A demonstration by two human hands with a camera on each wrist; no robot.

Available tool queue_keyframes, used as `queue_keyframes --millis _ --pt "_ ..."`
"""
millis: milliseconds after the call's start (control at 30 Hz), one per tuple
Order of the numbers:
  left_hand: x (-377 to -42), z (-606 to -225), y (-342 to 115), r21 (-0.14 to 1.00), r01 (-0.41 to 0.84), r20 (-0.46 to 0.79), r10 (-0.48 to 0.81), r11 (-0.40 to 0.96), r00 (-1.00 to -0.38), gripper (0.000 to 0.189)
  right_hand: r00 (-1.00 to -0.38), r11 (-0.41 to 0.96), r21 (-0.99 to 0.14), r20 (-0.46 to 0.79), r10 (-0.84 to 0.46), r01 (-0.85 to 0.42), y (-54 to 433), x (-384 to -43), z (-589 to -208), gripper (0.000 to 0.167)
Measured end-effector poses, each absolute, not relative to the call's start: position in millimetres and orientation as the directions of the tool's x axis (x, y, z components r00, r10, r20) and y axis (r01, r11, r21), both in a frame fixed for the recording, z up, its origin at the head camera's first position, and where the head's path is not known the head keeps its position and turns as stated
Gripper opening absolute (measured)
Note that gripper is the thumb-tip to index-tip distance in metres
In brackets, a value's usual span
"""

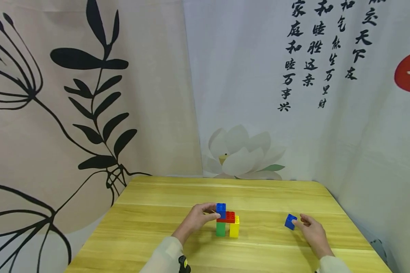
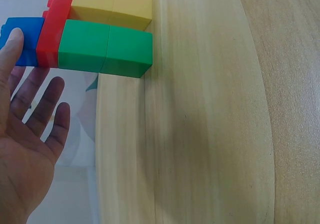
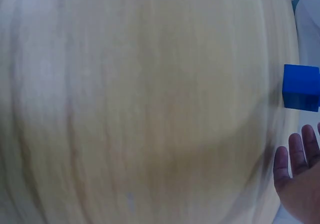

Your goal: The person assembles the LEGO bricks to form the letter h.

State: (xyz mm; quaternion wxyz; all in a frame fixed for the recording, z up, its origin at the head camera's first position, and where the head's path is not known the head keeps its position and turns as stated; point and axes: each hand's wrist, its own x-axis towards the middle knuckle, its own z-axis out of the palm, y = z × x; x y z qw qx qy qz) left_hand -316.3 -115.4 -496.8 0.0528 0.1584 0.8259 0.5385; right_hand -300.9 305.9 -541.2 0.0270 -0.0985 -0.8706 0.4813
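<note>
A small bridge of toy building blocks stands on the table. Its legs are a green stack (image 1: 221, 229) and a yellow stack (image 1: 234, 229), and a red block (image 1: 230, 217) lies across both. On the red block's left end sits a blue block (image 1: 221, 207), which my left hand (image 1: 197, 220) pinches between thumb and fingers. The left wrist view shows the thumb on this block's side, the other fingers spread. To the right, apart from the bridge, my right hand (image 1: 313, 233) holds another blue block (image 1: 289, 222), tilted, by thumb and fingertips. The right wrist view cuts off part of that grip.
The wooden table (image 1: 259, 250) reaches back to a printed curtain (image 1: 164, 94) with plant shapes, a lotus and writing. A second curtain panel (image 1: 372, 151) hangs along the table's right edge. A dark strap (image 1: 183, 264) shows at my left sleeve.
</note>
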Motion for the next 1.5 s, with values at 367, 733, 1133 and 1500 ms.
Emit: queue_keyframes --millis 367,733,1133,1500 --pt "-319 -500 -113 0.923 0.196 0.09 0.31 0.33 -0.947 0.037 -0.984 0.559 -0.82 -0.036 0.173 0.128 302 -302 -548 0.074" --pt "-319 -499 -114 0.92 0.192 0.081 0.313 0.342 -0.946 0.036 -0.983 0.54 -0.832 -0.03 0.181 0.125 293 -305 -547 0.074" --pt "-320 -501 -115 0.914 0.202 0.087 0.316 0.351 -0.945 0.039 -0.993 0.471 -0.882 0.025 0.113 0.031 244 -313 -523 0.064" --pt "-316 -497 -114 0.917 0.198 0.089 0.308 0.345 -0.947 0.036 -0.993 0.417 -0.905 0.112 0.041 -0.084 195 -313 -495 0.057"
